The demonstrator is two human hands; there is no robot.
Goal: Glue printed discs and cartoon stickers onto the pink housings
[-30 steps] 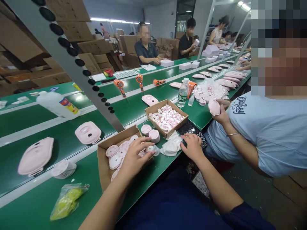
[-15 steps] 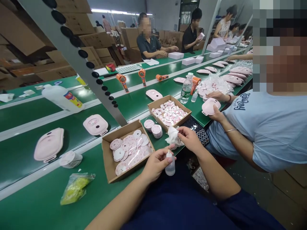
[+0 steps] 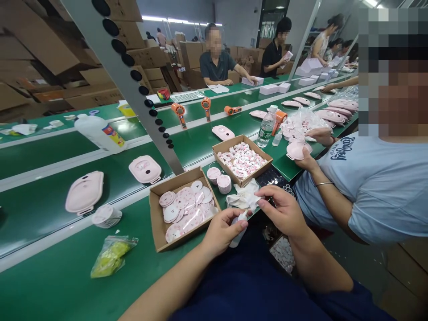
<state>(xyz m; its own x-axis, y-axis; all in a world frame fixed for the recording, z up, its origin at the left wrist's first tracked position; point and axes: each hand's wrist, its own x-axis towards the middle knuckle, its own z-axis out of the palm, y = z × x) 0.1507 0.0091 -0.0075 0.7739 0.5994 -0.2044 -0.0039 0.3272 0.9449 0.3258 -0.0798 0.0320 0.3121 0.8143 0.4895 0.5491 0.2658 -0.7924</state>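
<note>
The green table [image 3: 60, 263] spans the view. Taking bearings from the left hand, a box of pink discs [image 3: 156, 218] sits at 10 o'clock and a smaller box of stickers [image 3: 257, 172] just past 12. The right hand [image 3: 284, 209] is between 2 and 3 o'clock, fingers pinched on an edge of the white cloth [image 3: 244, 195], which lies crumpled at 1. The left hand [image 3: 221, 229] has its fingers closed around a small bottle [image 3: 236, 239], tilted, nozzle toward 1 o'clock.
</note>
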